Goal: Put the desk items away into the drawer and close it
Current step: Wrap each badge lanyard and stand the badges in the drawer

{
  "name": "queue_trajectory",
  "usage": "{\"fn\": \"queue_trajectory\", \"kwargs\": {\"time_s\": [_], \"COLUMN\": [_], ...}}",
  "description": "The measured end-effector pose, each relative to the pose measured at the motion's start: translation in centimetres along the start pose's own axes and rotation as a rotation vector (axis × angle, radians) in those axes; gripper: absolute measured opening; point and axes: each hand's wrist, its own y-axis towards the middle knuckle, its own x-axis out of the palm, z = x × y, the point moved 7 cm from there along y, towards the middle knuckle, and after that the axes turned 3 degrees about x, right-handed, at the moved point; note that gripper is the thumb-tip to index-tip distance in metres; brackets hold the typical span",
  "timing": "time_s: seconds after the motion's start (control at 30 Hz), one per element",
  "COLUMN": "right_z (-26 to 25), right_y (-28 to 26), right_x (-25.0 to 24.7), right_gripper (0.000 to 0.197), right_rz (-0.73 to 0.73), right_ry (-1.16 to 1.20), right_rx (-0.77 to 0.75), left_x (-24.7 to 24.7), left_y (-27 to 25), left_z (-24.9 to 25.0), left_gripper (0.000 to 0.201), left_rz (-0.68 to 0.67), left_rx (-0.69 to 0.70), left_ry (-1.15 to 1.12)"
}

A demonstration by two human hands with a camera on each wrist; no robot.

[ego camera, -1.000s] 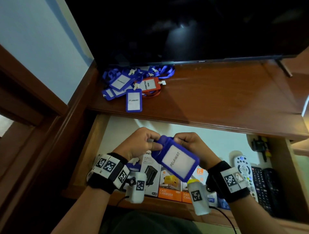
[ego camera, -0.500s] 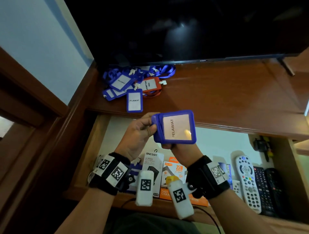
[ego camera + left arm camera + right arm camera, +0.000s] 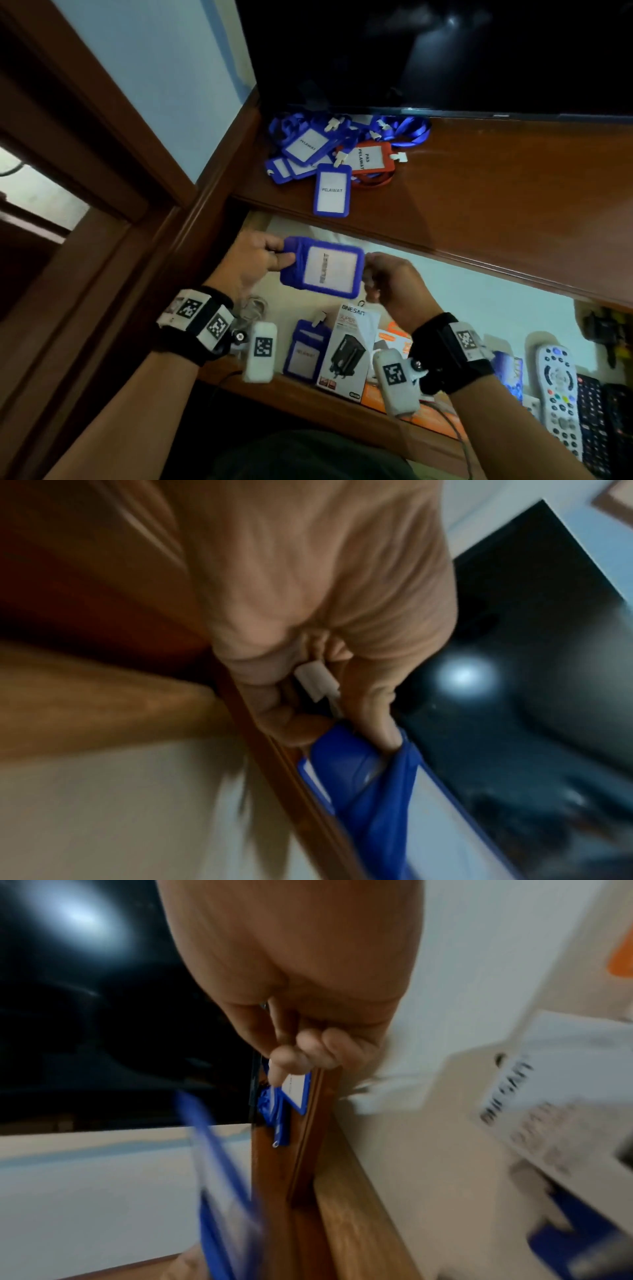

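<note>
A blue badge holder (image 3: 323, 267) marked PELAWAT, its lanyard wound round the left end, hangs over the open drawer (image 3: 308, 389). My left hand (image 3: 282, 257) pinches that wrapped end; in the left wrist view the left hand (image 3: 318, 723) closes on blue strap and a white clip (image 3: 316, 683). My right hand (image 3: 371, 277) is just right of the badge with fingers curled; in the right wrist view the right hand (image 3: 301, 1056) holds nothing and the blurred badge (image 3: 219, 1177) lies apart from it. A pile of badges (image 3: 308, 147) sits on the desk.
One blue badge (image 3: 331, 190) and a red one (image 3: 368, 157) lie near the desk edge under the TV (image 3: 445, 51). Inside the drawer are another blue badge (image 3: 306, 353), a charger box (image 3: 349, 353), orange boxes and remotes (image 3: 558, 387). A wooden frame stands at the left.
The badge has moved left and lower, over the drawer's left part. My right hand, which gripped it from below, has let go and sits beside it. The left hand keeps its hold.
</note>
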Motion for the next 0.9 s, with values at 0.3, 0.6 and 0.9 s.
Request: {"fn": "queue_trajectory", "kwargs": {"time_s": [0.3, 0.6, 0.9], "right_z": [-6.0, -6.8, -7.0], "right_y": [8.3, 11.0, 12.6], "right_x": [0.0, 3.2, 4.0], "right_gripper": [0.015, 0.076, 0.089], "right_rz": [0.449, 0.777, 0.88], "right_ry": [-0.325, -0.76, -0.858], "right_rx": [-0.134, -0.243, -0.091], "left_x": [2.6, 6.1, 6.2], "left_y": [0.4, 1.5, 3.1], "left_z": [-6.9, -11.0, -13.3], "left_gripper": [0.023, 0.005, 0.021], "left_rz": [-0.624, -0.933, -0.922], "left_rx": [-0.143, 0.046, 0.068], "left_ry": [1.319, 1.465, 1.469]}}
